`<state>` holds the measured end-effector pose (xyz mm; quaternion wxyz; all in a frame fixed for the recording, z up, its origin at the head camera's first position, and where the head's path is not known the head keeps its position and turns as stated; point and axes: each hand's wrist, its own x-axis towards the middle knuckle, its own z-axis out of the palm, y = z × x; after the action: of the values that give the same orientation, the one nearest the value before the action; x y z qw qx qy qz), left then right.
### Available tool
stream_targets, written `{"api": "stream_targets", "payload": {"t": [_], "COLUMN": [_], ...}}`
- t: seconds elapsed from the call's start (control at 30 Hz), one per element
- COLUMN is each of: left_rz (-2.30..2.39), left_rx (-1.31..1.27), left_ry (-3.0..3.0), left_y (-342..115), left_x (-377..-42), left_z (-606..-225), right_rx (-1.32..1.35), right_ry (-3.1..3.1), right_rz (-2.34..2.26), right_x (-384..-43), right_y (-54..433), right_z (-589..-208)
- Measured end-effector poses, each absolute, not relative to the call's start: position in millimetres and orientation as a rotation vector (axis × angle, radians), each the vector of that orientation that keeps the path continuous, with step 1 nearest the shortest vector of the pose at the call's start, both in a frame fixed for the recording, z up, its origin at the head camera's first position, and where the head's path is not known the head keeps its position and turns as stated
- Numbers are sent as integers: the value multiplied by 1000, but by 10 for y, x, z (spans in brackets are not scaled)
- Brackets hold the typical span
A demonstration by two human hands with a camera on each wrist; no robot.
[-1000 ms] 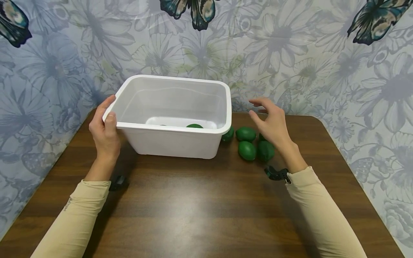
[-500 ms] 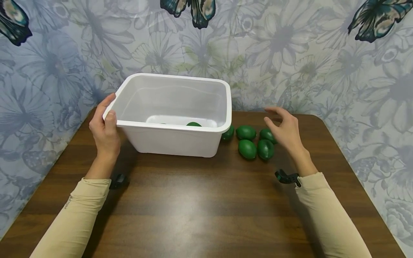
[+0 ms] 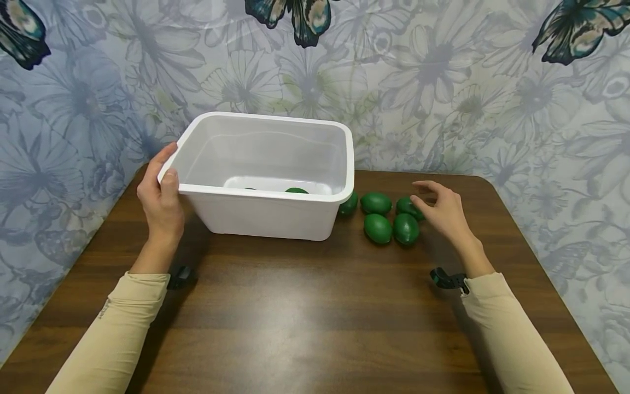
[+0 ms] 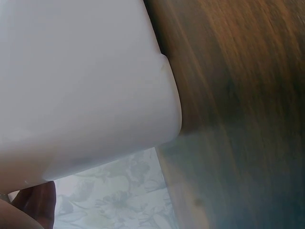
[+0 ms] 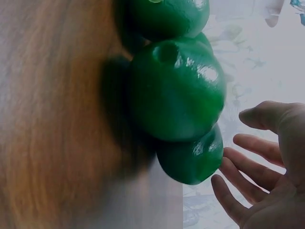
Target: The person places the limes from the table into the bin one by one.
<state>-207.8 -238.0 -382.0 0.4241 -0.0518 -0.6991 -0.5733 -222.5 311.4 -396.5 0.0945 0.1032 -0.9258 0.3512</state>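
in the head view, a rectangular white plastic tub with rounded corners and a thick rim is standing on a brown wood-grain table. smooth, glossy green fruits are clustering by its right end, and others are partly showing inside on its floor. two cream sleeves are slanting inward from the lower corners. the left hand is grasping the tub's left rim between thumb and fingers; the right hand is hovering by the rightmost fruit, released, fingers gently bent.

in the left wrist view, the tub's smooth wall is filling much of the frame, while dim fingers are showing at the lower left.

in the right wrist view, rounded fruits are shining, one showing a dimple; the right hand's fingers are spreading loosely beside them, gripping nothing.
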Motion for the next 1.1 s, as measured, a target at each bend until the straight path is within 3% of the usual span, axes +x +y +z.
{"api": "stream_targets", "payload": {"t": [1.1], "left_rz": [-1423], "left_rx": [-181], "left_ry": [-1749], "left_y": [-2429], "left_x": [-2104], "left_z": [-3842], "right_rx": [301], "right_ry": [-2893], "right_rz": [1006], "right_x": [-2221], "right_y": [3129], "right_z": [-4078]}}
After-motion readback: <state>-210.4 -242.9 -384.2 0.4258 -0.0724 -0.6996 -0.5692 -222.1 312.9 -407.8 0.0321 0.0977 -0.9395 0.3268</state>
